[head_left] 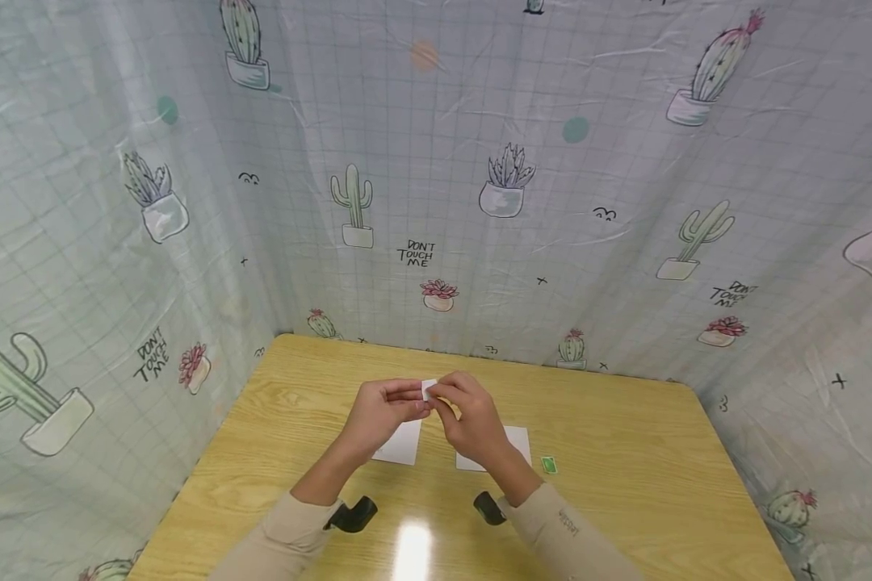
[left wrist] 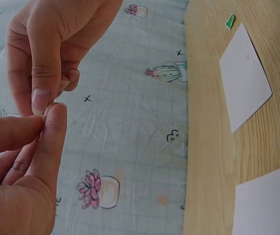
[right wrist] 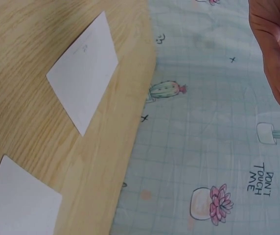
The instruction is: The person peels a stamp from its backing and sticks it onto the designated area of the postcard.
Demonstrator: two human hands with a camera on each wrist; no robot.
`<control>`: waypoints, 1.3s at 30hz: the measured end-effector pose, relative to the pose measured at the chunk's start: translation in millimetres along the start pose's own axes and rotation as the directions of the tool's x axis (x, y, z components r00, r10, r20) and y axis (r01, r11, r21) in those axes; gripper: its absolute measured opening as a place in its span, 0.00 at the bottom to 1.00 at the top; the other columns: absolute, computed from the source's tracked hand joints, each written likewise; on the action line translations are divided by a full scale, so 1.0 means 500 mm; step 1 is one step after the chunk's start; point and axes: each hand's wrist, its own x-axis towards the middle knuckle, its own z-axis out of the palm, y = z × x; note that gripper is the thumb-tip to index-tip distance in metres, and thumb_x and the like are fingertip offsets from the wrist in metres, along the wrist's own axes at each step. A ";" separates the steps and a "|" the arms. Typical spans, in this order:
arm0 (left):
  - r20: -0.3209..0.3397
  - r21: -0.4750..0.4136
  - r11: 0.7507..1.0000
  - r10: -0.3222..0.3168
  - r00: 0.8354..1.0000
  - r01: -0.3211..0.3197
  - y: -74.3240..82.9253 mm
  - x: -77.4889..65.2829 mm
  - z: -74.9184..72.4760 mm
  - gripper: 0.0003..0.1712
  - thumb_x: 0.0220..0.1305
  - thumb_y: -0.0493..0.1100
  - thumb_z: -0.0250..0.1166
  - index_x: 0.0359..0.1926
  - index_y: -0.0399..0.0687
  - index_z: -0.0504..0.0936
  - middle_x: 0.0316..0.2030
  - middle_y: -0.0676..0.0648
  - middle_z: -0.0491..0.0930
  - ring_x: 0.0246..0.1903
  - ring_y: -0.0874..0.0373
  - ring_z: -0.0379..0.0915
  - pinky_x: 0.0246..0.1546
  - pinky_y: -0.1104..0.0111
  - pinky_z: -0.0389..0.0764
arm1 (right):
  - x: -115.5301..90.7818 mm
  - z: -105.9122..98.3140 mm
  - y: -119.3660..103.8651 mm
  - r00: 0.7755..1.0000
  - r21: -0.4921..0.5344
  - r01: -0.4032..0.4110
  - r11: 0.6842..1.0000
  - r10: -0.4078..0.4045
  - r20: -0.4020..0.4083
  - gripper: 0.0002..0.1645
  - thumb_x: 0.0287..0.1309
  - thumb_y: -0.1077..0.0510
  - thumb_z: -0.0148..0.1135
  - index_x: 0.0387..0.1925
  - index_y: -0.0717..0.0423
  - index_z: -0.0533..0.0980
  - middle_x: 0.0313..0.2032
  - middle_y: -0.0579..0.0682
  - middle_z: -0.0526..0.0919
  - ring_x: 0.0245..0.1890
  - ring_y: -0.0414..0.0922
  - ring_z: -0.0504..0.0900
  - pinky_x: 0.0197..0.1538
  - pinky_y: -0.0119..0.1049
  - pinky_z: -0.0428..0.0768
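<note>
A small white paper piece (head_left: 428, 389), perhaps a sticker seen from its back, is held up above the table between both hands. My left hand (head_left: 379, 413) pinches its left side between thumb and fingers. With thumb and forefinger, my right hand (head_left: 472, 417) grips its right edge. In the left wrist view the fingertips of the left hand (left wrist: 27, 171) and right hand (left wrist: 52, 54) meet, covering nearly all of the piece. Only part of the hands shows at the edge of the right wrist view.
Below the hands, two white cards lie on the wooden table: a left card (head_left: 401, 446) and a right card (head_left: 517, 442), with faint print. A small green sticker-like piece (head_left: 548, 465) lies right of them. A cactus-print curtain (head_left: 436, 202) surrounds the table.
</note>
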 end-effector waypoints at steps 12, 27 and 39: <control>-0.014 0.032 0.999 -0.006 1.000 0.006 0.001 0.000 0.001 0.26 0.68 0.31 0.68 0.65 0.26 0.77 0.56 0.26 0.83 0.50 0.51 0.88 0.50 0.65 0.89 | 0.000 -0.003 -0.001 1.000 -0.011 -0.005 1.000 0.005 -0.002 0.08 0.57 0.70 0.74 0.39 0.61 0.87 0.36 0.50 0.84 0.36 0.43 0.80 0.37 0.32 0.81; -0.019 0.002 1.000 -0.002 1.000 0.002 -0.005 0.006 0.004 0.25 0.69 0.30 0.67 0.65 0.25 0.77 0.55 0.26 0.83 0.47 0.56 0.89 0.50 0.65 0.89 | -0.001 -0.005 0.003 1.000 -0.019 -0.017 1.000 0.018 0.015 0.07 0.59 0.69 0.73 0.39 0.61 0.87 0.37 0.50 0.84 0.37 0.43 0.81 0.38 0.32 0.82; -0.017 -0.025 0.999 -0.025 1.000 0.025 -0.003 0.008 0.002 0.24 0.70 0.29 0.64 0.65 0.25 0.76 0.55 0.25 0.82 0.45 0.58 0.89 0.50 0.65 0.89 | -0.001 -0.001 0.008 1.000 -0.018 0.019 1.000 -0.018 0.008 0.07 0.58 0.70 0.73 0.39 0.60 0.87 0.37 0.50 0.84 0.37 0.43 0.81 0.40 0.32 0.82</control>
